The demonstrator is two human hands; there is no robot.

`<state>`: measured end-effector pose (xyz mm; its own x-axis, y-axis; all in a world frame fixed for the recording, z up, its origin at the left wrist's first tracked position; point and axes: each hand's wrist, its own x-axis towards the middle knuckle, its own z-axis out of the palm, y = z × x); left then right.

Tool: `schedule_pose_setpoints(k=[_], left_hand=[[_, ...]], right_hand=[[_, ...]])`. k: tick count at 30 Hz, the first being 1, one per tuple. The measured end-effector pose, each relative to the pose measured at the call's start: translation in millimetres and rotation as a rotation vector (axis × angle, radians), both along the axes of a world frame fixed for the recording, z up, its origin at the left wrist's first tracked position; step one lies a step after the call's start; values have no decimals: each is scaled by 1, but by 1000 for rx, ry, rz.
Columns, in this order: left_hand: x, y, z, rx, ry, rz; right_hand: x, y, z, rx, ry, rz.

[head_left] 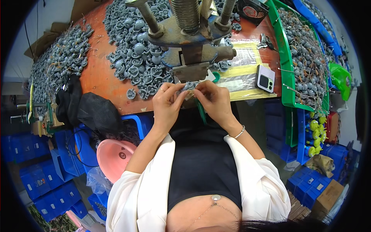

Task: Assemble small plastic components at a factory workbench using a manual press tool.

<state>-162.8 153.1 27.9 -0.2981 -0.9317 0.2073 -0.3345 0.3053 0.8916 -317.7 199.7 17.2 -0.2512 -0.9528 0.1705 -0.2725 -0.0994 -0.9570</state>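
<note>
Both my hands meet at the table's front edge, just under the head of a metal press (192, 69). Between their fingertips sits a small grey plastic part (189, 85). My left hand (167, 101) pinches it from the left, thumb and forefinger closed. From the right, my right hand (213, 99) has its thumb and fingertips closed at the same part. The fingers cover much of the piece, so its exact shape is hidden. Behind the press and to its left lies a large heap of loose grey domed plastic parts (140, 48).
Grey parts with wires (63, 58) are piled at the far left, near a black mesh bag (98, 112). On the right, a green tray (286, 83) holds more wired parts. A phone (265, 78) lies on the table (102, 77). A pink basin (112, 154) stands below left.
</note>
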Motion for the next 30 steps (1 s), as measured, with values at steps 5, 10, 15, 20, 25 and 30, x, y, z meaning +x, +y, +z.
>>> schedule_pose_setpoints(k=[5, 10, 15, 20, 25, 30], left_hand=[[-8, -11, -10, -73, -111, 34], [-4, -20, -5, -128, -130, -54], [-11, -13, -1, -85, -178, -8], [-14, -11, -7, -123, -148, 29], [-10, -10, -15, -174, -132, 50], [-11, -13, -4, -141, -129, -10]], right_hand=[[1, -1, 0, -70, 576, -96], [-19, -5, 10, -47, 464, -147], [-82, -65, 45, -258, 82, -244], [-94, -112, 107, -302, -147, 122], [-38, -37, 145, -792, -104, -11], [-33, 31, 109, -816, 218, 98]])
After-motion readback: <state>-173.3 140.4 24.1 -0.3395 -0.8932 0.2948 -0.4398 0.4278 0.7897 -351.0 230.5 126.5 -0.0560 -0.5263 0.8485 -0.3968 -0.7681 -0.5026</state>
